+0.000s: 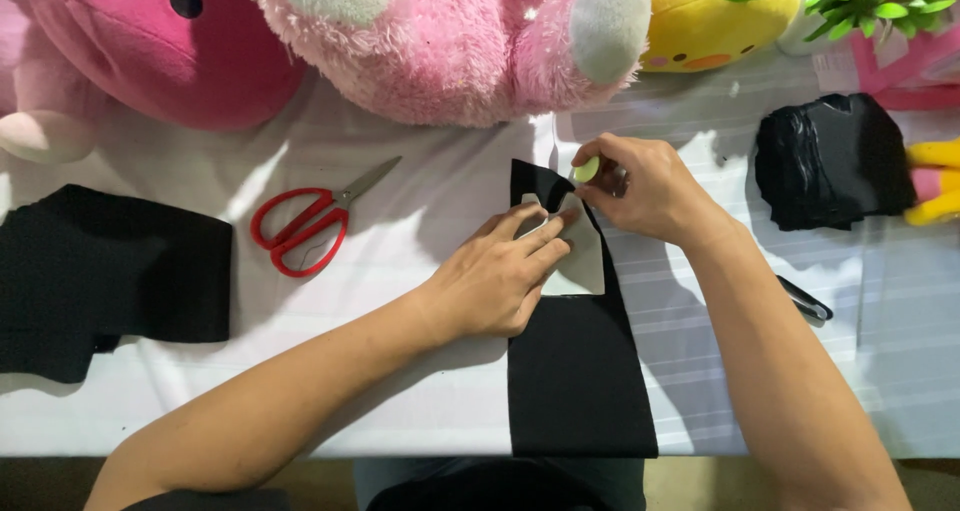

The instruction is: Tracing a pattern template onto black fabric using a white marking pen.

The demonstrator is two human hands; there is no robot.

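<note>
A long strip of black fabric [575,371] lies on the white table [400,391], reaching from the near edge toward the plush toys. On its upper part rests a pale grey paper template [583,263]. My left hand [495,276] lies flat on the template with its fingers spread. My right hand [640,186] pinches a small pale green piece of chalk [586,170] at the template's top edge.
Red-handled scissors [305,226] lie left of the strip. A folded black cloth [100,276] sits at the far left, a stack of cut black pieces [830,161] at the right. Pink plush toys [450,31] and a yellow one [710,21] line the back. A dark tool [805,299] lies by my right forearm.
</note>
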